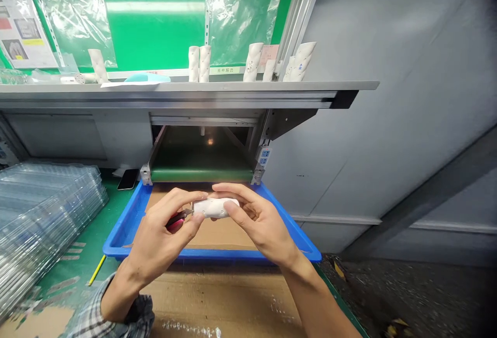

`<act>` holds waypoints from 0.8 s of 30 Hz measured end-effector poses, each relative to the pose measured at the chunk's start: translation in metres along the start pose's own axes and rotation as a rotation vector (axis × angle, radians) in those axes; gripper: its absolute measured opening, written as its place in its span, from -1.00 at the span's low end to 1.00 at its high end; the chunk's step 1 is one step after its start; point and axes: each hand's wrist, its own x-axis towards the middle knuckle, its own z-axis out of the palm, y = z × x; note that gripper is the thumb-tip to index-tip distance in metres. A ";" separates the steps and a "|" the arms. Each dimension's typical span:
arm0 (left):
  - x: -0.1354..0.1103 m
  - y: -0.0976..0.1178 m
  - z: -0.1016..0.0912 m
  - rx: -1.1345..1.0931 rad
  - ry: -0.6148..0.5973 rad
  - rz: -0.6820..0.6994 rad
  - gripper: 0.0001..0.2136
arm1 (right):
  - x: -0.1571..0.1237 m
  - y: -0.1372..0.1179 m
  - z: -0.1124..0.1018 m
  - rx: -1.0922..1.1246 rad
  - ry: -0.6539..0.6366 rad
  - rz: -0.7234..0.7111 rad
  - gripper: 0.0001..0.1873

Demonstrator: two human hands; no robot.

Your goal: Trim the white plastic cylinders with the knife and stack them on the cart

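Note:
My right hand (260,221) is closed around a small white plastic part (215,207), held level above the blue tray (128,226). Closed on a red-handled cutter (177,218), my left hand (163,234) points the tool's metal tip at the left end of the white part. Both hands hover over the tray's brown cardboard liner. The cutter's handles are mostly hidden inside my palm.
A green conveyor belt (202,174) ends just behind the tray. Stacks of clear plastic trays (42,214) lie at the left. A phone (128,178) rests beside the conveyor. Several white parts (199,62) stand on the shelf above. A yellow stick (97,269) lies on the green mat.

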 end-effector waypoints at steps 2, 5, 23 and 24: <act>0.001 -0.001 -0.001 0.002 -0.003 -0.027 -0.74 | 0.000 0.000 0.000 -0.015 0.027 -0.015 -0.67; 0.001 -0.003 -0.002 -0.005 -0.006 -0.065 -0.72 | -0.001 0.000 0.002 -0.090 0.053 -0.083 -0.64; -0.003 -0.014 0.011 0.208 0.054 0.033 -0.76 | 0.005 0.003 0.011 -0.812 0.055 -0.560 -0.78; -0.003 -0.014 0.010 0.217 0.038 0.033 -0.74 | 0.005 0.005 0.010 -0.783 0.058 -0.545 -0.78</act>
